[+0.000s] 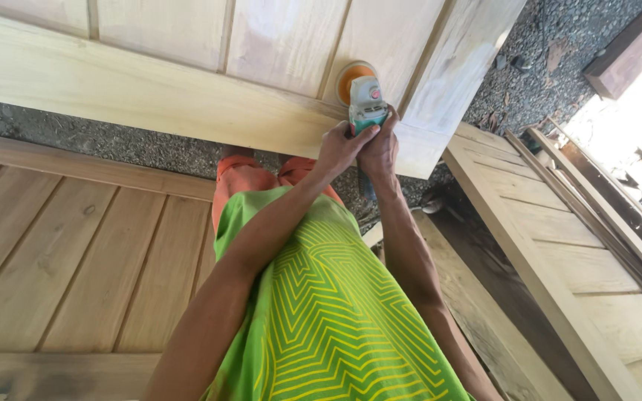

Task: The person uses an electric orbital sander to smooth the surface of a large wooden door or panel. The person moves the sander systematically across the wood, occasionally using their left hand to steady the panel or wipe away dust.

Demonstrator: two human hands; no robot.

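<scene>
Green cloth with a yellow zigzag pattern, the person's shirt (336,312), fills the nearest part of the view, with orange shorts (243,178) showing just beyond its hem; from either side of it two bare forearms reach forward and meet. Left hand (339,147) and right hand (380,148) sit pressed together, fingers clenched around the rear body of a small handheld disc sander with a white-and-teal housing (366,100); both hands grasp it, the left from its left side, the right from its right side and underneath. Its round orange sanding pad (351,78) lies flat against a large pale unfinished wooden door panel (150,82), at the spot where the wide bottom rail meets an upright board; a whitish, freshly rubbed patch shows on the boards close by. Below the arms on the left lies a darker brown slatted wooden door (53,260), flat and near the person's legs; on the right another framed wooden door (551,245) lies at an angle. Grey gravel ground (544,59) shows farthest off, beside dark timber beams (626,52) at the upper right.
</scene>
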